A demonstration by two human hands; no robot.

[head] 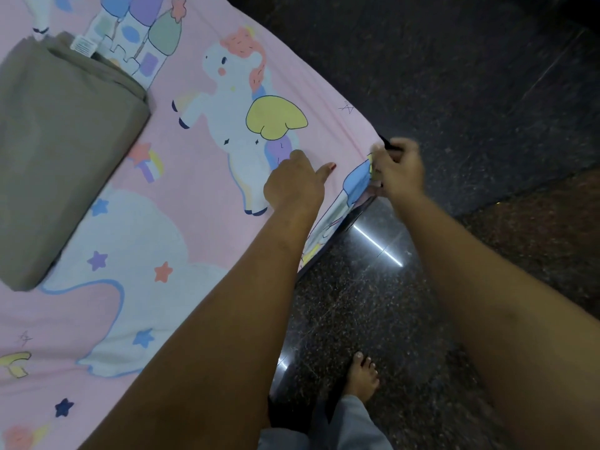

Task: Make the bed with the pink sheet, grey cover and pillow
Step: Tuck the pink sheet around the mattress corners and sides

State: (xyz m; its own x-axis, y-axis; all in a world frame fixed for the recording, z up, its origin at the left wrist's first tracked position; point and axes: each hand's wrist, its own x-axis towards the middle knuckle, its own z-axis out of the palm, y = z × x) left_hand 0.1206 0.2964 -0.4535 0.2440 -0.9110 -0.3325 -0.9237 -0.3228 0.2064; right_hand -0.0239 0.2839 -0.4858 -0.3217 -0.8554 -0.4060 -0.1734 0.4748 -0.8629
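Observation:
A pink sheet [194, 177] printed with unicorns, stars and clouds lies spread over the bed. The folded grey cover [58, 151] rests on it at the left. My left hand [293, 181] presses flat on the sheet near the bed's corner, thumb out to the right. At that corner my right hand [397, 170] pinches the sheet's edge where it hangs over the side. No pillow is in view.
Dark speckled stone floor [454, 92] runs along the bed's right side. My bare foot [363, 378] and a grey trouser leg [350, 427] stand close to the bed edge. A bright light reflection streaks the floor beside the bed.

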